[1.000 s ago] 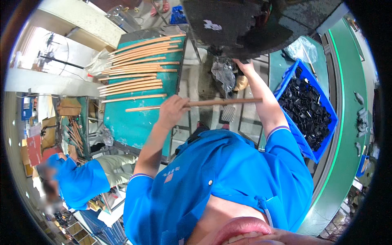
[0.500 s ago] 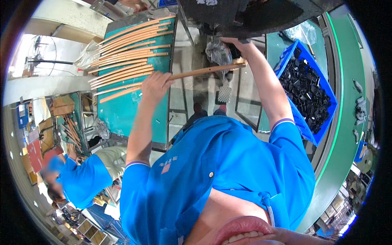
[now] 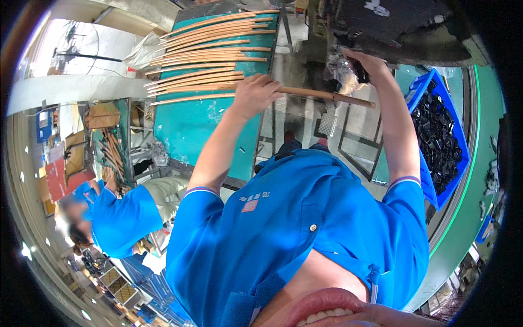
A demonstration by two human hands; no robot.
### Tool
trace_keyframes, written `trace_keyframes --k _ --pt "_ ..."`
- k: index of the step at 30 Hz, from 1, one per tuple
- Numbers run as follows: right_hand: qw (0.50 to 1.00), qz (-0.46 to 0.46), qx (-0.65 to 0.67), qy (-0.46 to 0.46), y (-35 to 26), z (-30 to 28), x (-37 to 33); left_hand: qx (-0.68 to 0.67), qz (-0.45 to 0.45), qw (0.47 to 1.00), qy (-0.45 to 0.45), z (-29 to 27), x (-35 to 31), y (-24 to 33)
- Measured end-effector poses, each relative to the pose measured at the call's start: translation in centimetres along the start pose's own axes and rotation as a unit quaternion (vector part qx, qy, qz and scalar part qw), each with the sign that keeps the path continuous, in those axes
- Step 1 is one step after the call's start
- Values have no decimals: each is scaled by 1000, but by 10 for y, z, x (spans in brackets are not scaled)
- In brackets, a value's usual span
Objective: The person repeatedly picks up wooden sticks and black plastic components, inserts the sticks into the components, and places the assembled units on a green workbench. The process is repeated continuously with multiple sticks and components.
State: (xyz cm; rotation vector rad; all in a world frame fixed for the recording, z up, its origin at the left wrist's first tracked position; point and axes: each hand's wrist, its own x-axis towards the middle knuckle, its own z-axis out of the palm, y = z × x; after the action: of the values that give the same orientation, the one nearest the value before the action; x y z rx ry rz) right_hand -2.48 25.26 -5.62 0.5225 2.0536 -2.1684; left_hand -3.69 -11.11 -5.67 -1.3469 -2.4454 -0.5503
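My left hand (image 3: 255,94) is shut around a long brown wooden stick (image 3: 327,96). The stick runs from the green table to just under my right forearm, tilted slightly down to the right. My right hand (image 3: 369,64) is raised to the underside of a dark machine (image 3: 406,27), with its fingers closed on a small dark part there. A crumpled clear plastic bag (image 3: 339,70) hangs right beside that hand.
Several more wooden sticks (image 3: 218,43) lie side by side on the green table (image 3: 190,131) at the left. A blue crate (image 3: 424,90) of black parts stands at the right, by a green conveyor edge (image 3: 463,196). A co-worker in blue (image 3: 117,220) bends at lower left.
My left hand has moved the stick rightward and up in the view; its right end has swung from pointing at my right hand to lying below it. My right hand stays at the machine.
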Motion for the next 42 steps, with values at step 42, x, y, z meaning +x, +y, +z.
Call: trace_keyframes --k 42 --pt "959 30 179 219 76 -95 -127 -51 38 994 -85 12 79 62"
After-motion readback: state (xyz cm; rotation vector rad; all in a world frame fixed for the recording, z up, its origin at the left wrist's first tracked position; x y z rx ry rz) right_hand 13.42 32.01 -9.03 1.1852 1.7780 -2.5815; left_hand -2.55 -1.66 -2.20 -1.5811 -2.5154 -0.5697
